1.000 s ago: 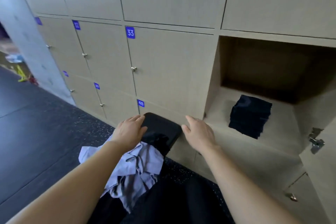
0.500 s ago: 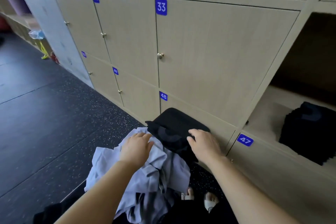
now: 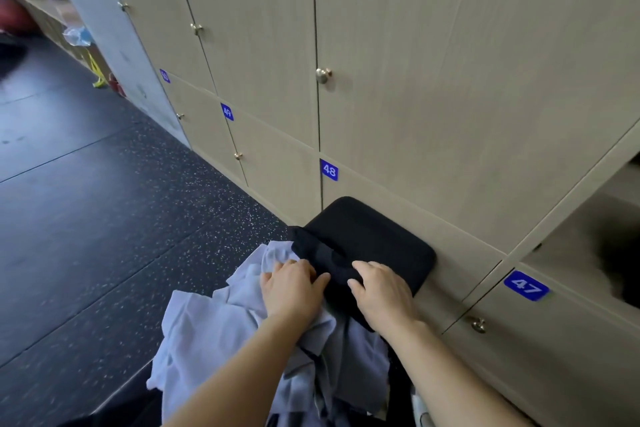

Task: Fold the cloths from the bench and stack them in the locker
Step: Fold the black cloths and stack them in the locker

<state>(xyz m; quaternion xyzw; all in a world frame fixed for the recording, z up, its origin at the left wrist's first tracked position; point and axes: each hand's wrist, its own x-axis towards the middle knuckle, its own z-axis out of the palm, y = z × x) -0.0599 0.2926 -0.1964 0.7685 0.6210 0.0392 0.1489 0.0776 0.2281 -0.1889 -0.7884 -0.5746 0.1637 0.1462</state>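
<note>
Crumpled pale grey-blue cloths (image 3: 221, 333) lie heaped on the black padded surface (image 3: 377, 236), draping off its left edge above the dark speckled floor (image 3: 104, 218). Left hand (image 3: 291, 288) rests palm-down on the heap, fingers (image 3: 273, 270) loosely curled, pressing rather than gripping. Right hand (image 3: 384, 291) lies just beside it on a rumpled black cloth (image 3: 322, 253), fingers bent; grip undetermined. Beige wooden locker (image 3: 606, 243), far right, stands open; contents blurred.
</note>
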